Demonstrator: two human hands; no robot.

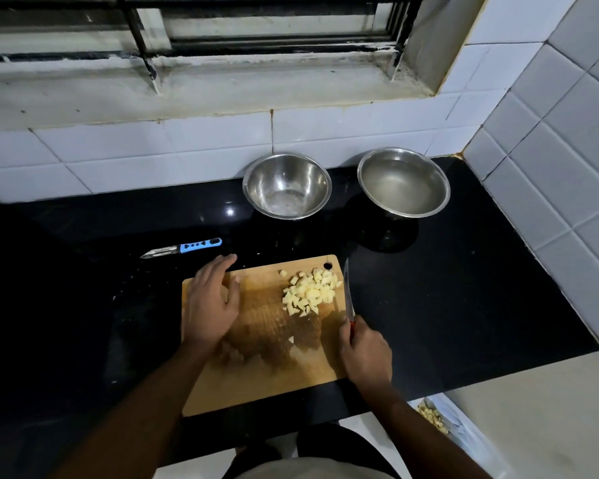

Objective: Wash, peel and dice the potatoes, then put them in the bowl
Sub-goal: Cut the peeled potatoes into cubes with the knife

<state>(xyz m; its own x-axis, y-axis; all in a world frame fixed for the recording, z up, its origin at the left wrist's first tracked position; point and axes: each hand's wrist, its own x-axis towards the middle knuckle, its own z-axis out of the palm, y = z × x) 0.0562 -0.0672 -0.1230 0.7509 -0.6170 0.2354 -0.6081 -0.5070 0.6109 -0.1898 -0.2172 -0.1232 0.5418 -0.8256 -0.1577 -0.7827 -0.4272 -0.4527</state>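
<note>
A heap of pale diced potato (311, 292) lies on the far right part of the wooden cutting board (256, 382), just below the board's hanging hole, with one stray cube (291, 339) nearer the middle. The right hand (365, 354) grips the red handle of a knife (349, 295) at the board's right edge, the blade pointing away along that edge just beside the heap. The left hand (210, 302) rests flat on the left part of the board, fingers relaxed and spread toward the far edge, holding nothing. The board sits on a black countertop (464, 288). Left of the board and farther back lies a peeler with a blue handle (182, 248). Against the white tiled wall (135, 157) stand two steel bowls: the left bowl (287, 185) looks almost empty, the right bowl (403, 182) holds clear water. Below the counter's near right corner, pale scraps (433, 418) show in a white container
</note>
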